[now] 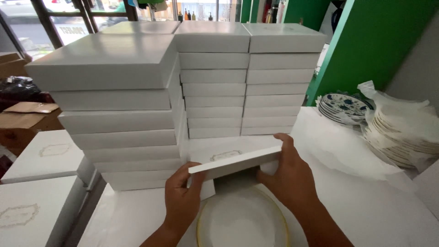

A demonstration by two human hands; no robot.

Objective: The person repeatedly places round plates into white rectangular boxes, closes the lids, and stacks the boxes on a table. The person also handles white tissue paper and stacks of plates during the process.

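My left hand [182, 196] and my right hand [288, 176] both grip a flat white box lid [233, 161] with a faint ornate emblem on top, held tilted just above the table. Each hand holds one side edge of the lid. Below it lies a round white plate [242, 219] with a thin yellow rim, partly hidden by the lid and my hands.
Tall stacks of white flat boxes [137, 91] rise right behind the lid. More white boxes [41, 155] lie at the left. Blue-patterned plates [340, 107] and a wrapped stack of plates [402, 137] sit at the right on white paper [338, 151]. A green wall [366, 41] stands behind.
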